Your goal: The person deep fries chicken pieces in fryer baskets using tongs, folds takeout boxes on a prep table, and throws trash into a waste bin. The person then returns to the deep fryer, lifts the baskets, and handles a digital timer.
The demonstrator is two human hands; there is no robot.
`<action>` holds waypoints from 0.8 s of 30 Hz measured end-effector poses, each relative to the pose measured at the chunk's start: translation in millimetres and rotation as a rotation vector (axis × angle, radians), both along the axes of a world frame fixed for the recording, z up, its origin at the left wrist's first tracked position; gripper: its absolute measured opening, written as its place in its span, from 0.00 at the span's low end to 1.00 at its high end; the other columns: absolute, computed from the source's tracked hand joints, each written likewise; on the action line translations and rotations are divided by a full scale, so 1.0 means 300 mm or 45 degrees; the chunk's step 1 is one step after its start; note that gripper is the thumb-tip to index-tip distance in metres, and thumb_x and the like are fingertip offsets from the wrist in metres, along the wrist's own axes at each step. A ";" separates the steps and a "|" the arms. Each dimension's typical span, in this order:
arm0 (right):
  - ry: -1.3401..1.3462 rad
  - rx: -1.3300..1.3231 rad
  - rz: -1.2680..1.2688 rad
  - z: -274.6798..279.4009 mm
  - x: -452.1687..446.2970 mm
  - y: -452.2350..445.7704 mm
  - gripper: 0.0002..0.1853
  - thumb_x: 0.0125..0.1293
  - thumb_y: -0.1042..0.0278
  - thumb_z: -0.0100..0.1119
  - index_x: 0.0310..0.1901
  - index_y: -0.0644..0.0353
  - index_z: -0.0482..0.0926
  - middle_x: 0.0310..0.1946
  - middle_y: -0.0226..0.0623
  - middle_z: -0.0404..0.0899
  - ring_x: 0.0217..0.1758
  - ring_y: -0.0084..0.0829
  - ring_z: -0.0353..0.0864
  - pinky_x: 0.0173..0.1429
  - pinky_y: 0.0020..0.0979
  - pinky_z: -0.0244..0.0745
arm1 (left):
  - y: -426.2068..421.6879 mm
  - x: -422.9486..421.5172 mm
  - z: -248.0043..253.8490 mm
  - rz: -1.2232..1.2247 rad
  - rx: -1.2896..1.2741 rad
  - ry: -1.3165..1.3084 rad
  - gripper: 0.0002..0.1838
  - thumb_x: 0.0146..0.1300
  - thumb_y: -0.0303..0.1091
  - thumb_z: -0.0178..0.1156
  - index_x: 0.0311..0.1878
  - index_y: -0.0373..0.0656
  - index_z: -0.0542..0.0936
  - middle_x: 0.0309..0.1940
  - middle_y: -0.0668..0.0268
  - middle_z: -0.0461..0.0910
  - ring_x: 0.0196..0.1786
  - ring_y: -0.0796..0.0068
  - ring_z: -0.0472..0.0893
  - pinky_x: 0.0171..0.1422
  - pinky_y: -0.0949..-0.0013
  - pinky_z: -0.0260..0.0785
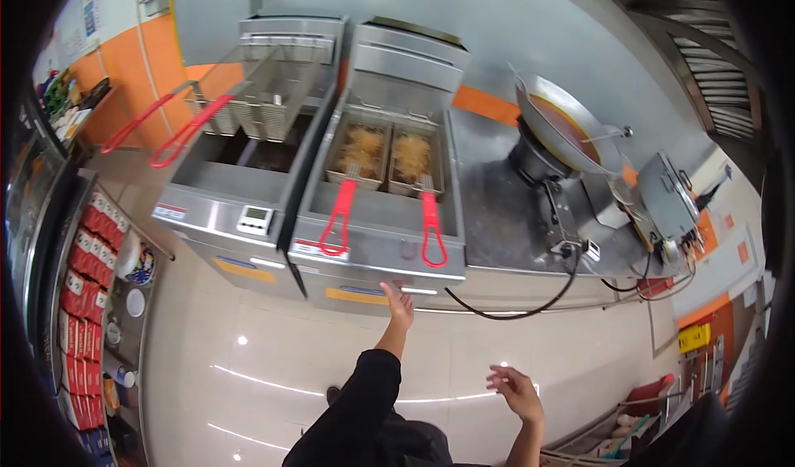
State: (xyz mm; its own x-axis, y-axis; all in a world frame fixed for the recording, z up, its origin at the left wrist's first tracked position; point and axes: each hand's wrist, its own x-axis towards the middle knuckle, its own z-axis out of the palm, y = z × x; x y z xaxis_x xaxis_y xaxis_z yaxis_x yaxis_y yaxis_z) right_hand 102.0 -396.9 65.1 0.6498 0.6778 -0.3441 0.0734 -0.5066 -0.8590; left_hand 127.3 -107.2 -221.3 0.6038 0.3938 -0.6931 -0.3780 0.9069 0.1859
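Observation:
My left hand (399, 305), below a black sleeve, reaches toward the front panel of the right-hand deep fryer (377, 268); its fingers are stretched out and hold nothing. Whether they touch the panel I cannot tell. Over the floor, my right hand (517, 392) hangs with loosely bent, parted fingers and nothing in them. Two wire fry baskets sit side by side in that fryer, the left one with a red handle (338, 219), the right one with another red handle (431, 228). Golden frying food (362, 148) bubbles in both.
Raised baskets (277, 94) with red handles rest over the left fryer (224, 194). A large wok (609, 140) with reddish-brown liquid stands on a burner at the right. A black hose (513, 315) loops off the counter. Shelves with red boxes (83, 326) line the left side.

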 end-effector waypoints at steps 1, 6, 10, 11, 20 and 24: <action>0.003 -0.018 -0.023 -0.031 0.009 -0.080 0.16 0.66 0.70 0.52 0.52 0.69 0.72 0.36 0.38 0.79 0.38 0.27 0.80 0.44 0.25 0.73 | -0.047 0.036 0.074 0.156 -0.086 -0.056 0.62 0.39 0.79 0.53 0.67 0.38 0.52 0.64 0.61 0.57 0.68 0.67 0.54 0.71 0.59 0.46; 0.276 -0.232 -0.394 -0.232 0.048 -0.342 0.16 0.65 0.68 0.50 0.51 0.68 0.72 0.36 0.41 0.80 0.37 0.31 0.82 0.37 0.24 0.74 | -0.114 0.062 0.071 0.433 0.009 -0.065 0.37 0.44 0.70 0.61 0.46 0.48 0.72 0.38 0.75 0.70 0.31 0.81 0.69 0.36 0.79 0.62; 0.567 -0.515 -0.205 -0.494 0.124 -0.302 0.16 0.65 0.64 0.53 0.49 0.66 0.73 0.36 0.41 0.80 0.36 0.30 0.82 0.36 0.26 0.75 | -0.342 -0.255 0.005 0.411 0.053 0.234 0.52 0.47 0.74 0.52 0.63 0.37 0.63 0.55 0.60 0.67 0.55 0.62 0.67 0.54 0.54 0.62; 0.598 -0.589 -0.109 -0.599 0.148 -0.271 0.17 0.64 0.62 0.55 0.47 0.65 0.74 0.36 0.40 0.80 0.36 0.30 0.82 0.36 0.26 0.75 | -0.387 -0.398 -0.032 0.395 -0.063 0.237 0.56 0.46 0.77 0.47 0.65 0.35 0.60 0.57 0.57 0.66 0.56 0.59 0.66 0.56 0.51 0.60; 0.291 -0.924 0.662 -1.867 0.245 0.481 0.19 0.63 0.52 0.51 0.25 0.58 0.79 0.15 0.36 0.77 0.13 0.26 0.74 0.17 0.27 0.68 | -0.163 -1.229 0.116 0.444 0.811 1.896 0.29 0.70 0.55 0.35 0.29 0.38 0.72 0.20 0.69 0.65 0.26 0.77 0.63 0.32 0.72 0.58; 0.827 -0.154 -0.067 -2.237 0.257 0.962 0.10 0.65 0.62 0.45 0.39 0.56 0.74 0.33 0.34 0.78 0.39 0.33 0.78 0.39 0.36 0.75 | 0.048 -1.433 0.065 0.429 1.201 2.132 0.37 0.68 0.63 0.21 0.26 0.41 0.69 0.18 0.72 0.56 0.23 0.79 0.55 0.29 0.74 0.47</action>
